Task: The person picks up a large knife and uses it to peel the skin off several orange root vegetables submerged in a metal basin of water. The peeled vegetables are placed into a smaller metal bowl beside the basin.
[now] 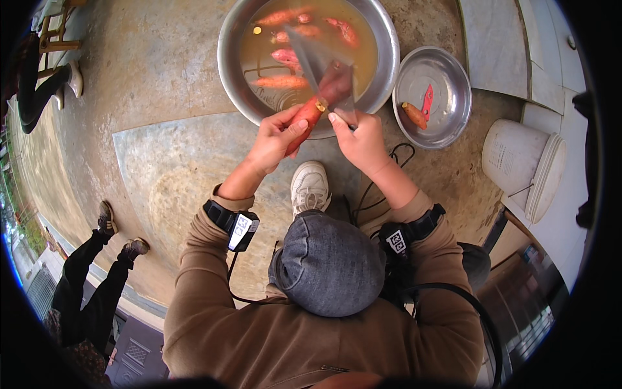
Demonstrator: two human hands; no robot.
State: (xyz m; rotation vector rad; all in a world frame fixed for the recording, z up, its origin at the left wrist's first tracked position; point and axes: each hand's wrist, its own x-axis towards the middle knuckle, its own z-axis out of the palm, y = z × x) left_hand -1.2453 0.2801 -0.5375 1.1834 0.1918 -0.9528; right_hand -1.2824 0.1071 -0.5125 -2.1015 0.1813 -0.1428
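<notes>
Near the front rim of a large metal basin (228, 63), my left hand (279, 133) grips a red-skinned sweet potato (303, 121) whose upper end is cut and shows yellow flesh. In my right hand (359, 138) is a broad-bladed knife (311, 53), blurred, its blade against or just beside that cut end; exact contact is unclear. A reddish shape, perhaps another piece or a reflection, shows at the blade. Several sweet potatoes (281, 81) lie in the basin's murky water, with a small yellow slice (257, 30) at the left.
A smaller metal bowl (466, 97) at the right holds a sweet potato piece (414, 115) and a red-handled peeler or knife (427, 102). Beyond it lies a white bucket (517, 160). A black cable (362, 199) runs over the floor. Two other people's legs show at the left.
</notes>
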